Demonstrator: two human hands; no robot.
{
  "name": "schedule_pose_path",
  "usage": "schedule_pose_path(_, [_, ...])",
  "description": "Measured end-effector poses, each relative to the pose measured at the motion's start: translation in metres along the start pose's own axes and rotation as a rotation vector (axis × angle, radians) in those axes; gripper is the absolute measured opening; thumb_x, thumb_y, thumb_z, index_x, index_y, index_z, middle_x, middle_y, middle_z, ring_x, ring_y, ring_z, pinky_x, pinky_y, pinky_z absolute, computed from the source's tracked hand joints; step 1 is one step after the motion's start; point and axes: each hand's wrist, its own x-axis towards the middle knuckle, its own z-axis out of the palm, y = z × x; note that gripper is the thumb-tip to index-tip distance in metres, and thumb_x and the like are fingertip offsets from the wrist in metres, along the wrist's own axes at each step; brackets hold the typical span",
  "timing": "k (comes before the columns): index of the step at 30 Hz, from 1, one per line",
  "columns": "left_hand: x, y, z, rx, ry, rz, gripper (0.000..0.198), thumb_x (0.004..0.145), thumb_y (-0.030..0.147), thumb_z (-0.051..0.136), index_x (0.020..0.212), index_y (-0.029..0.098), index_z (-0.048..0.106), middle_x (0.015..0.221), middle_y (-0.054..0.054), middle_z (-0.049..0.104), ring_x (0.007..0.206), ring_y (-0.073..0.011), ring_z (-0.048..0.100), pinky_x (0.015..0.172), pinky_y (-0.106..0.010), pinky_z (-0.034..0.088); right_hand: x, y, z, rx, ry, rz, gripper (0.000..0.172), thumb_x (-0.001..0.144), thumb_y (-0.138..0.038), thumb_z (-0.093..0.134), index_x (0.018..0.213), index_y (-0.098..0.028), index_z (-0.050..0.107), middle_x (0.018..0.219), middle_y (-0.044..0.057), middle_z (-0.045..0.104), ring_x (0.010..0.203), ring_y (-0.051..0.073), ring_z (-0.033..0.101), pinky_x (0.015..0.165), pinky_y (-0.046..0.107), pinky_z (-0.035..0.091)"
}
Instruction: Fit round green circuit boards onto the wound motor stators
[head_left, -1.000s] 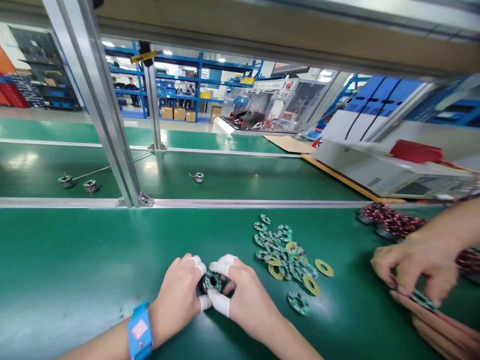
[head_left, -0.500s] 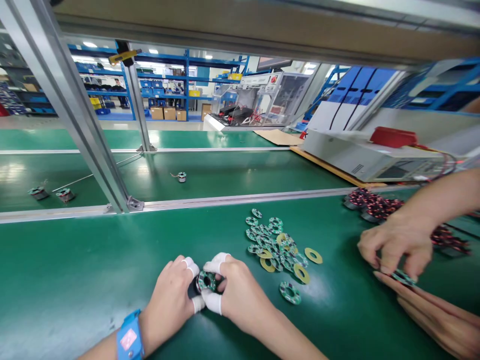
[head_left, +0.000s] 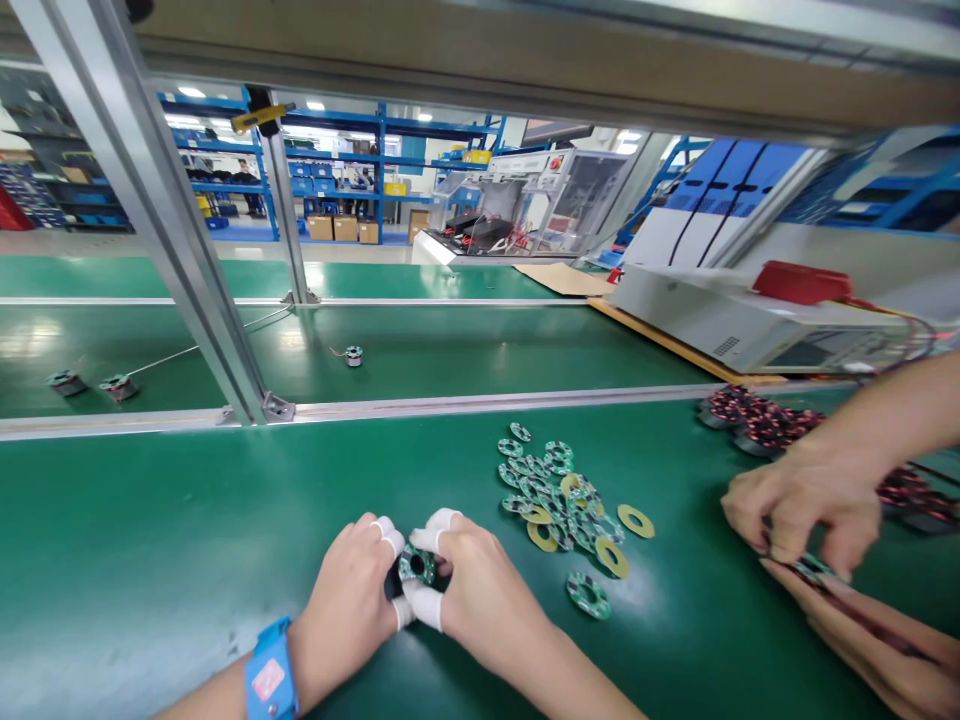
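My left hand (head_left: 345, 600) and my right hand (head_left: 472, 590) meet low in the middle of the green bench (head_left: 150, 540). Both pinch a small round motor part topped by a green ring-shaped circuit board (head_left: 417, 566). White finger cots cover my thumbs and forefingers. A blue wrist strap (head_left: 268, 678) circles my left wrist. Just right of my hands lies a pile of green ring boards and yellow washers (head_left: 559, 495), with one ring board (head_left: 587, 594) lying apart.
A co-worker's hands (head_left: 810, 510) at the right handle a ring board beside several copper-wound coils (head_left: 757, 425). Three small wound parts (head_left: 352, 355) sit on the conveyor belt beyond the metal rail. An aluminium post (head_left: 172, 250) rises left. A white machine (head_left: 750, 320) stands back right.
My hands stay closed on the same part, shifting only slightly with the camera. The co-worker's hands have moved a little while working on their ring board.
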Motion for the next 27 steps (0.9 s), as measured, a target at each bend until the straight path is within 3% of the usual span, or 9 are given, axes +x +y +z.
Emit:
schedule_pose_path(9, [0.001,0.0,0.002,0.05,-0.024,0.012,0.01,0.068,0.013,0.058,0.077,0.016,0.056,0.084,-0.006,0.057,0.079,-0.0218,0.047,0.069,-0.034,0.038,-0.004,-0.002,-0.001,-0.116,-0.024,-0.042,0.007,0.068,-0.02,0.062,0.073,-0.017,0.066,0.077,0.004,0.058,0.071,0.017,0.054,0.063,0.024,0.039])
schedule_pose_path(16, [0.002,0.0,0.003,0.052,-0.011,0.034,0.008,0.068,0.011,0.057,0.072,0.016,0.054,0.081,-0.006,0.056,0.078,-0.0215,0.046,0.07,-0.034,0.041,0.008,-0.007,-0.009,-0.253,-0.093,-0.108,0.007,0.059,-0.02,0.068,0.06,-0.017,0.062,0.064,-0.001,0.049,0.055,0.012,0.044,0.051,0.023,0.03])
schedule_pose_path(21, [0.001,0.0,0.004,0.041,0.004,0.036,0.009,0.07,0.019,0.06,0.076,0.016,0.054,0.084,-0.008,0.055,0.08,-0.0234,0.047,0.07,-0.036,0.042,0.005,-0.008,-0.012,-0.183,-0.108,-0.126,0.002,0.064,-0.018,0.064,0.066,-0.018,0.064,0.066,0.0,0.052,0.061,0.013,0.048,0.055,0.022,0.036])
schedule_pose_path(27, [0.003,-0.002,0.005,0.026,0.016,0.045,0.017,0.07,0.026,0.065,0.08,0.015,0.056,0.085,-0.007,0.055,0.082,-0.0241,0.047,0.072,-0.037,0.043,-0.006,0.003,-0.002,0.074,-0.039,-0.065,0.02,0.071,-0.017,0.058,0.09,-0.02,0.066,0.085,0.005,0.058,0.077,0.017,0.054,0.067,0.026,0.047])
